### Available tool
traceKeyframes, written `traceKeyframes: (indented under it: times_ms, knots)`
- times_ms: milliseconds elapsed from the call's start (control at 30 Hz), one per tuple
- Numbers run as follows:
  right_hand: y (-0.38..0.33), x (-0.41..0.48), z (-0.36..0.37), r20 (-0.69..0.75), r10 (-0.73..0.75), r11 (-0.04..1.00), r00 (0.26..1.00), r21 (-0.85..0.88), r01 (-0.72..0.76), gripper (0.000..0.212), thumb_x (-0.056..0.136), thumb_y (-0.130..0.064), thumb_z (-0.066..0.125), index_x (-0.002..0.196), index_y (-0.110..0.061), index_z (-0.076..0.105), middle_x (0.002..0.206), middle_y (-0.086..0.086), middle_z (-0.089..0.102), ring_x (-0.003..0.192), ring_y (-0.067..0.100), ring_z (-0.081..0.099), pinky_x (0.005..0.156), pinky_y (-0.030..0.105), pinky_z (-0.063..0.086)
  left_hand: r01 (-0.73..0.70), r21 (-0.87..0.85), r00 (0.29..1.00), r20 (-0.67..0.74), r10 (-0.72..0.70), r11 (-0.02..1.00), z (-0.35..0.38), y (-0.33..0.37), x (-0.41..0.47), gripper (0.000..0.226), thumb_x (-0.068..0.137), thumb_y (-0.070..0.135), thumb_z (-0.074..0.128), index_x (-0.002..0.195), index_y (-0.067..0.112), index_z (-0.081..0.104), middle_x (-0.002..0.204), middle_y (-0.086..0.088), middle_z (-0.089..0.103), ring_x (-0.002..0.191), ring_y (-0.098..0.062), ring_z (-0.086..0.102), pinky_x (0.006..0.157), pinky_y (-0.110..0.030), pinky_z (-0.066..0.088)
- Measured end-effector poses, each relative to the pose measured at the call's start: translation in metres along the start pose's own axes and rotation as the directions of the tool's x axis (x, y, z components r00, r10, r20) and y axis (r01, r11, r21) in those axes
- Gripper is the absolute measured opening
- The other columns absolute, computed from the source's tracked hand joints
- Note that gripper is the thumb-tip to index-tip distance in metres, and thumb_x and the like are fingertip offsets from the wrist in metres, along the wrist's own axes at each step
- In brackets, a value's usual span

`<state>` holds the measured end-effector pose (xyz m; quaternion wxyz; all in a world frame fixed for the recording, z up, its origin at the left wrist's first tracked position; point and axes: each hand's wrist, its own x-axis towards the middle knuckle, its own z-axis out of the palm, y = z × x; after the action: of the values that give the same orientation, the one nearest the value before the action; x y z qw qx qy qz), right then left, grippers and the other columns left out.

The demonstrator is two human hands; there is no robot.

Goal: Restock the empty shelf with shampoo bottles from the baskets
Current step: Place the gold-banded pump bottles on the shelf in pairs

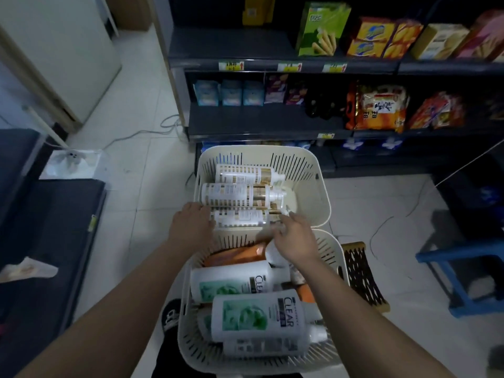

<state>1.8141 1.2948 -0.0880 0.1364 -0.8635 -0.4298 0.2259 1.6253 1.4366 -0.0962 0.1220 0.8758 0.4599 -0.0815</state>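
Two cream slotted baskets stand end to end on the tiled floor (136, 186), before dark store shelving (259, 121) that carries snack boxes and packets (379, 110). The far basket (316, 170) holds three white-and-gold pump bottles lying on their sides, parallel to one another, pumps to the right. The person reaches both arms over the near basket (335, 255) to the nearest pump bottle (240, 218). The left hand (192, 222) is at the bottle's base end, its fingers (210, 214) bent against that end and holding it. The right hand (296, 238) is at the pump end; its fingers are blurred, so it cannot be told whether they grip the neck or only touch it. The near basket contains two white bottles marked CLEAR (256, 315) with green labels, lying flat, and an orange bottle (237, 255) behind them. A blue stool (463, 268) stands at right, well apart from the baskets.
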Motion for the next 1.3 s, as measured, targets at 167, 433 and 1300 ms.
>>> traceKeyframes:
  times_ms: [167, 433, 1300]
  knots:
    - [-0.047, 0.040, 0.029, 0.095, 0.119, 0.991, 0.988, -0.075, -0.112, 0.046, 0.098, -0.040, 0.047, 0.131, -0.010, 0.057, 0.140, 0.012, 0.054, 0.134, 0.027, 0.042, 0.110, 0.036, 0.035, -0.269, 0.117, 0.960, 0.107, 0.257, 0.956, -0.013, -0.023, 0.061, 0.028, 0.095, 0.025, 0.048, 0.119, 0.011, 0.054, 0.125, -0.010, 0.055, 0.119, -0.027, 0.047, 0.093, -0.040, 0.042]
    - [-0.088, 0.056, 0.054, 0.223, 0.404, 0.907, 0.887, -0.222, -0.357, 0.052, 0.098, -0.045, 0.041, 0.142, -0.018, 0.047, 0.158, 0.009, 0.031, 0.143, 0.025, 0.032, 0.116, 0.040, 0.022, -0.573, 0.121, 0.799, 0.303, 0.519, 0.811, -0.019, -0.054, 0.116, 0.041, 0.096, 0.029, 0.050, 0.132, 0.011, 0.047, 0.133, -0.010, 0.047, 0.130, -0.026, 0.036, 0.115, -0.039, 0.022]
    - [-0.048, 0.137, 0.048, 0.131, 0.934, 0.231, 0.333, 0.490, -0.840, 0.095, 0.087, -0.041, 0.067, 0.152, -0.005, 0.009, 0.152, 0.026, 0.020, 0.138, 0.041, 0.030, 0.110, 0.048, 0.035, -0.677, -0.015, 0.586, 0.594, 0.551, 0.736, 0.004, 0.010, 0.205, 0.071, 0.097, 0.046, 0.046, 0.151, 0.012, 0.015, 0.147, -0.016, 0.037, 0.127, -0.032, 0.045, 0.100, -0.046, 0.044]
